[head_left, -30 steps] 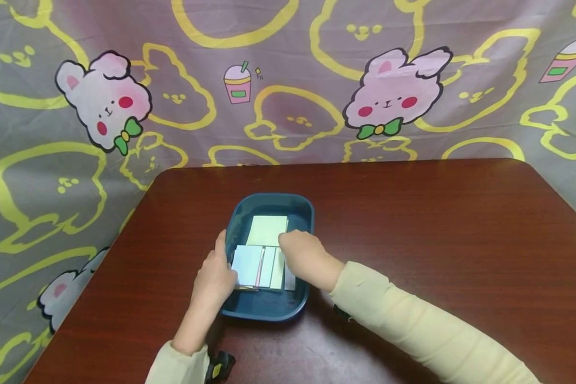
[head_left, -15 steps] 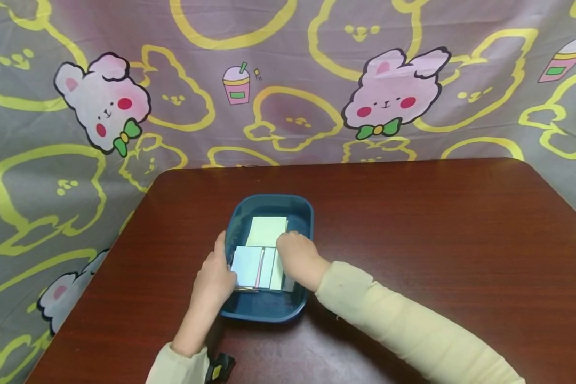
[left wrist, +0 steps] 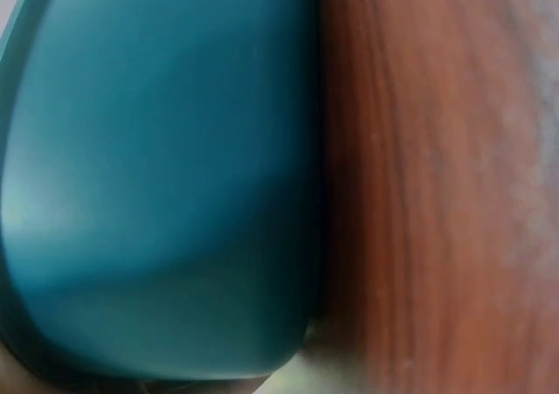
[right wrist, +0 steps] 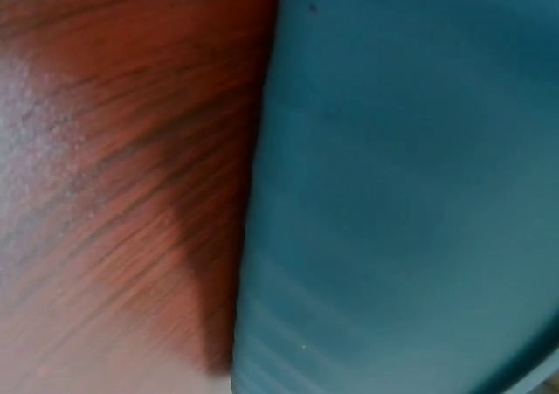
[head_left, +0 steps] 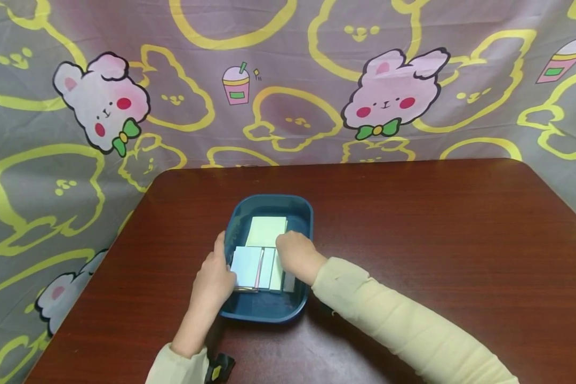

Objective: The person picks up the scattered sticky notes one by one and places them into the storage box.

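Observation:
A dark blue plastic bin (head_left: 264,316) stands on the table, its outer wall also filling much of both wrist views. My left hand (head_left: 212,282) grips the bin's left rim, the thumb on the inner side. Inside lie paper note pads: a pale green pad (head_left: 266,231) at the back, a light blue pad (head_left: 247,266) in front and narrow blue and green edges beside it. Over the bin's right side, my right hand (head_left: 298,257) reaches in with bent fingers. Its fingertips are hidden, close to a greyish strip (head_left: 289,282); whether they hold it is not visible.
The reddish-brown wooden table (head_left: 413,224) extends around the bin. Behind it hangs a patterned cloth (head_left: 288,69) with cartoon rabbits. A black strap-like device (head_left: 221,368) sits at the left wrist.
My right hand and sleeve have shifted slightly left, covering more of the greyish strip, then almost stopped. The left hand, bin and other pads look unmoved.

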A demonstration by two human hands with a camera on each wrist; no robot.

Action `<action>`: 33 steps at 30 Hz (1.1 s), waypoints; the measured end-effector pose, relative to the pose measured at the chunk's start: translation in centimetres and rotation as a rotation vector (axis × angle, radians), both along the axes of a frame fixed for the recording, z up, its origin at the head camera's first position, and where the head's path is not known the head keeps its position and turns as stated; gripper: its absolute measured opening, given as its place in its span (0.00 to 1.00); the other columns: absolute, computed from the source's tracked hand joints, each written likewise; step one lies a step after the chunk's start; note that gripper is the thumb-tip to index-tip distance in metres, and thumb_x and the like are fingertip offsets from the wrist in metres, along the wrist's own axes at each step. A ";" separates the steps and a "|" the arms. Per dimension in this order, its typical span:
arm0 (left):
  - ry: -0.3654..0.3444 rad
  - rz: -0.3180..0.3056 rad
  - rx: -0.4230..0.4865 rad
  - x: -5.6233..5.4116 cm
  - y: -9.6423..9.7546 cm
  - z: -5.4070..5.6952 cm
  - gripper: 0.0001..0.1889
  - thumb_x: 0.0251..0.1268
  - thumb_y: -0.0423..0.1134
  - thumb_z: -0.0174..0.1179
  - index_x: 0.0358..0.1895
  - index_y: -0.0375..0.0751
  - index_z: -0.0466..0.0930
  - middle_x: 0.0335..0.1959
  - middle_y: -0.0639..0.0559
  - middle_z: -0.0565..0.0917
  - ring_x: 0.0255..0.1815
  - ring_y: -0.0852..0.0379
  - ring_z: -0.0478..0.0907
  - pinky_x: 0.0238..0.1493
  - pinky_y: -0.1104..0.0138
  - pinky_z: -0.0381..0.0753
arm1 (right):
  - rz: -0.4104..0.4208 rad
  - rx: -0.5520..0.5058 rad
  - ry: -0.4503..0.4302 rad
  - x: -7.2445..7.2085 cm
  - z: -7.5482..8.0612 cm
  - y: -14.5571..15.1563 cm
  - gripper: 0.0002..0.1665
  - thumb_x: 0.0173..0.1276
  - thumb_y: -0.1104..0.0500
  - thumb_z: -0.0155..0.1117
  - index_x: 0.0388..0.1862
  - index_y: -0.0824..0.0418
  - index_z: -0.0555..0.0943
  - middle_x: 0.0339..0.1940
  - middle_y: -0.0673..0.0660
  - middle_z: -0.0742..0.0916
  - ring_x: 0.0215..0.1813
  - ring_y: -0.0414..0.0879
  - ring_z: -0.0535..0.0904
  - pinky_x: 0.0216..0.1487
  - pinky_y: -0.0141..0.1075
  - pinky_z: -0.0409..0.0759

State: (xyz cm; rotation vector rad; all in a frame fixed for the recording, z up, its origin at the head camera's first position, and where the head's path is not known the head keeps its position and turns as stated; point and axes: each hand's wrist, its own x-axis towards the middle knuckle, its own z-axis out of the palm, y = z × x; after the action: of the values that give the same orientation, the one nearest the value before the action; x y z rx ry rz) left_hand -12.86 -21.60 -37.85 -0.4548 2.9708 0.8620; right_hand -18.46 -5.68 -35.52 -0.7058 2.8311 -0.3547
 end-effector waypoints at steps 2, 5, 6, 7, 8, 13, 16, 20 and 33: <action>0.000 0.001 -0.001 0.0 0.0 0.0 0.38 0.60 0.26 0.49 0.75 0.38 0.47 0.52 0.28 0.76 0.35 0.42 0.77 0.25 0.59 0.70 | -0.006 -0.016 -0.020 0.0 0.1 0.0 0.08 0.61 0.71 0.59 0.38 0.65 0.83 0.30 0.59 0.86 0.24 0.44 0.72 0.27 0.31 0.73; 0.000 0.001 -0.001 0.0 0.0 0.0 0.38 0.60 0.26 0.50 0.75 0.38 0.47 0.53 0.28 0.76 0.36 0.41 0.78 0.27 0.58 0.71 | -0.010 -0.036 -0.043 0.0 0.1 0.1 0.09 0.62 0.71 0.58 0.39 0.65 0.83 0.29 0.59 0.85 0.23 0.44 0.72 0.27 0.31 0.72; 0.000 0.000 -0.001 0.0 0.0 0.0 0.38 0.60 0.26 0.50 0.75 0.38 0.47 0.53 0.28 0.75 0.37 0.41 0.78 0.27 0.58 0.72 | -0.009 -0.040 -0.047 0.0 0.0 0.1 0.09 0.63 0.71 0.58 0.40 0.65 0.83 0.29 0.59 0.85 0.23 0.44 0.72 0.27 0.31 0.72; 0.001 0.000 0.001 0.0 0.0 0.0 0.38 0.60 0.26 0.50 0.75 0.38 0.47 0.54 0.28 0.75 0.38 0.40 0.78 0.28 0.57 0.72 | -0.009 -0.042 -0.048 0.0 0.0 0.1 0.09 0.63 0.71 0.58 0.40 0.65 0.83 0.29 0.60 0.85 0.23 0.44 0.72 0.27 0.31 0.72; 0.001 -0.001 0.002 0.0 0.0 0.0 0.38 0.60 0.26 0.49 0.75 0.38 0.47 0.54 0.28 0.75 0.38 0.40 0.78 0.28 0.57 0.72 | -0.010 -0.045 -0.049 0.0 0.0 0.1 0.09 0.63 0.71 0.58 0.40 0.65 0.83 0.29 0.60 0.85 0.23 0.44 0.72 0.27 0.31 0.73; 0.004 -0.006 0.004 -0.1 0.0 -0.1 0.37 0.62 0.27 0.49 0.75 0.38 0.47 0.56 0.27 0.75 0.42 0.38 0.79 0.30 0.55 0.74 | -0.026 -0.057 -0.058 0.0 0.0 0.1 0.10 0.63 0.70 0.59 0.42 0.65 0.82 0.31 0.59 0.86 0.25 0.44 0.73 0.29 0.31 0.75; 0.003 -0.013 -0.005 -0.2 -0.1 -0.1 0.36 0.63 0.27 0.48 0.75 0.38 0.47 0.56 0.27 0.75 0.42 0.37 0.79 0.30 0.54 0.75 | -0.029 -0.045 -0.049 -0.1 -0.1 0.0 0.09 0.62 0.70 0.59 0.41 0.64 0.82 0.31 0.59 0.86 0.25 0.44 0.73 0.30 0.32 0.76; -0.019 -0.021 -0.033 -0.3 -0.2 -0.1 0.35 0.64 0.29 0.46 0.75 0.39 0.46 0.56 0.28 0.74 0.44 0.36 0.79 0.32 0.50 0.75 | -0.019 0.010 -0.016 -0.1 -0.2 -0.2 0.09 0.62 0.71 0.59 0.38 0.64 0.83 0.32 0.59 0.86 0.25 0.44 0.72 0.31 0.33 0.77; -0.120 -0.005 -0.022 -0.3 -0.5 0.0 0.43 0.68 0.40 0.44 0.76 0.39 0.25 0.72 0.27 0.49 0.70 0.29 0.53 0.57 0.36 0.66 | -0.057 0.073 -0.051 0.7 -0.5 -0.7 0.21 0.67 0.64 0.57 0.57 0.72 0.74 0.48 0.65 0.78 0.45 0.51 0.73 0.46 0.40 0.78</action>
State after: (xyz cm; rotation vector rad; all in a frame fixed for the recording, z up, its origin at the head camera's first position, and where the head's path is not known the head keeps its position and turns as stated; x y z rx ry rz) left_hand -13.19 -22.09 -37.81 -0.4816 2.8738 0.7730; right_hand -17.76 -6.39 -36.04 -0.5940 2.8042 -0.2732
